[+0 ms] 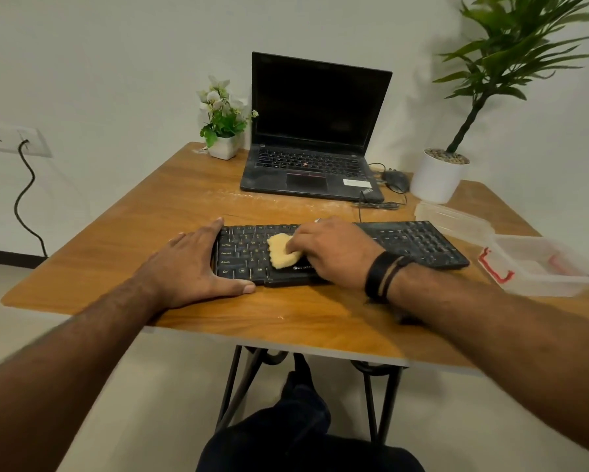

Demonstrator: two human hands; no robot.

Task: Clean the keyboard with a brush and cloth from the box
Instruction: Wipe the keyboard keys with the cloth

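Observation:
A black keyboard (pixel 419 241) lies across the middle of the wooden table (pixel 170 202). My right hand (pixel 334 250) presses a small yellow cloth (pixel 281 252) onto the keys of its left half, fingers curled over the cloth. My left hand (pixel 194 267) lies flat against the keyboard's left end, fingers straight along the side and thumb along the front edge. At the right stands the clear plastic box (pixel 545 267) with red clips, its lid (pixel 453 221) lying behind it. No brush is visible.
An open black laptop (pixel 313 131) stands at the back, a wired mouse (pixel 396 180) to its right. A small flower pot (pixel 223 144) sits back left, a tall potted plant (pixel 438 177) back right. Pale dust streaks the table before the laptop.

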